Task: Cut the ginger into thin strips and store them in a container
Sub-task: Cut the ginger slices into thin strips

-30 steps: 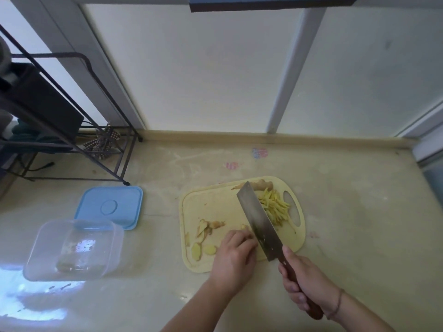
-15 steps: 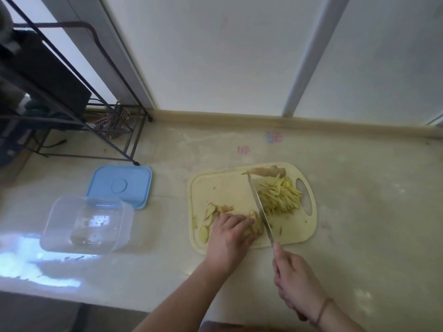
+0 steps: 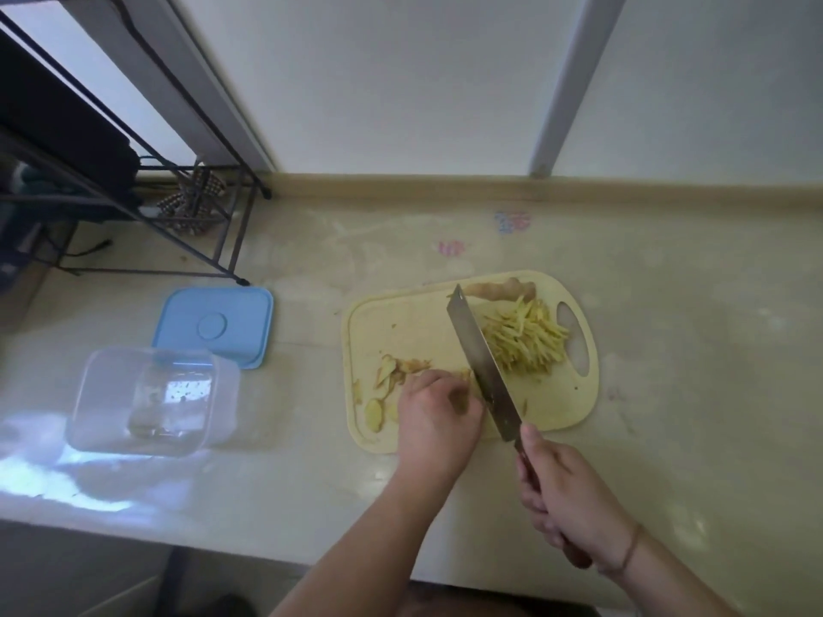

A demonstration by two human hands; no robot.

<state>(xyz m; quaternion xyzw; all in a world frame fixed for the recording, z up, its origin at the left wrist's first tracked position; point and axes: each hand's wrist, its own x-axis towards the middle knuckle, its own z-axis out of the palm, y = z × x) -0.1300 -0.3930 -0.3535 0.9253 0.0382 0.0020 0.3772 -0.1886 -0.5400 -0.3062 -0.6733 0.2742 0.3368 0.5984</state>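
While the ginger slices (image 3: 465, 379) lay on the pale yellow cutting board (image 3: 401, 318), the left hand (image 3: 438, 416) pressed down on them with curled fingers, just left of the cleaver (image 3: 483, 365). The right hand (image 3: 565, 496) was wrapped tightly around the cleaver's handle, blade edge resting on the board. Right of the blade sat a heap of ginger strips (image 3: 525, 338), an uncut ginger piece (image 3: 501, 289) behind it. Peelings (image 3: 392, 371) lay at the board's left. Well apart to the left stood the clear container (image 3: 151, 400), its blue lid (image 3: 213, 325) just behind, on the counter (image 3: 690, 349).
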